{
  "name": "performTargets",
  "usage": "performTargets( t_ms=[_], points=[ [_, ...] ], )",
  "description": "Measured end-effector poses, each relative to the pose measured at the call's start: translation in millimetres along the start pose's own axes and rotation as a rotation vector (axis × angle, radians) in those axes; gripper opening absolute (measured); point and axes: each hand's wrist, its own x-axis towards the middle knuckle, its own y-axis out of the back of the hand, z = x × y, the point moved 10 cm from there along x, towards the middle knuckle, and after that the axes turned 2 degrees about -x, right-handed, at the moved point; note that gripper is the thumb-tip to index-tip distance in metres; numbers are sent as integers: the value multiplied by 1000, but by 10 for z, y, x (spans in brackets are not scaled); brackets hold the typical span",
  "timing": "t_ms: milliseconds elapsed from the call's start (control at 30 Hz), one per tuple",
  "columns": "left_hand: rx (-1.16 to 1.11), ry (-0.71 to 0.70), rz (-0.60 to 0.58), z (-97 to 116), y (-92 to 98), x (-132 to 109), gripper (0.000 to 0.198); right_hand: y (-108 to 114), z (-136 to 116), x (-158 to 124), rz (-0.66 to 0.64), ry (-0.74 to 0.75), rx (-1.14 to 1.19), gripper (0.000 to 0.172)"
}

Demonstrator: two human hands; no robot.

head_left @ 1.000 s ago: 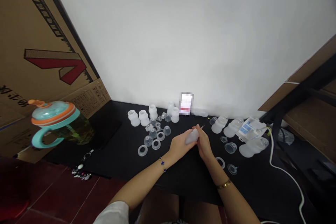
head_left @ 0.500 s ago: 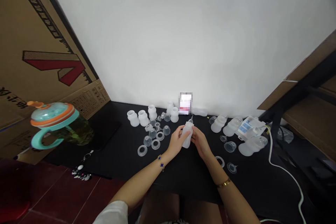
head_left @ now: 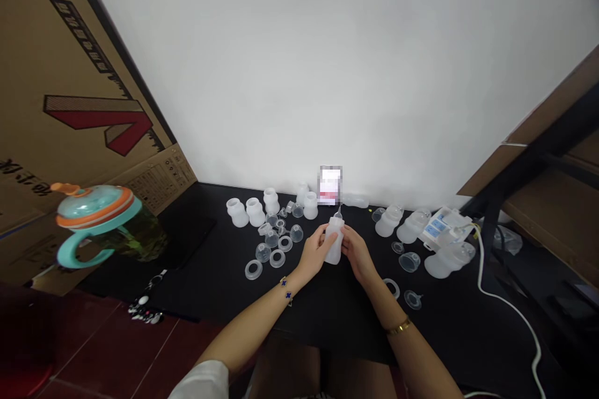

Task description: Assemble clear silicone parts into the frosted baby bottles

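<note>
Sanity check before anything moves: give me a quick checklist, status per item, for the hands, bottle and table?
1. Grip on the held bottle: ok, left hand and right hand both on it.
2. Bottle roughly upright, narrow tip uppermost: ok.
3. Tip fully seated: cannot tell, too small.
4. White cable away from hands: ok, off to the right.
5. Ring by the right forearm untouched: cannot tell, arm partly covers it.

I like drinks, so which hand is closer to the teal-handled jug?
Left. The left hand is right of the teal-handled jug, holding the white bottle's left side; the right hand is farther away, at the bottle's right side.
</note>
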Motion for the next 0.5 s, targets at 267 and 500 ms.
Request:
performTargets(
  t_ms=[267,500],
  points=[
    [515,-122,42,178,53,-34,58,-39,-112,-42,-12,93,-18,44],
    [1017,-291,320,405,324,-30,50,157,-165,-32,147,139,-34,43]
  ],
)
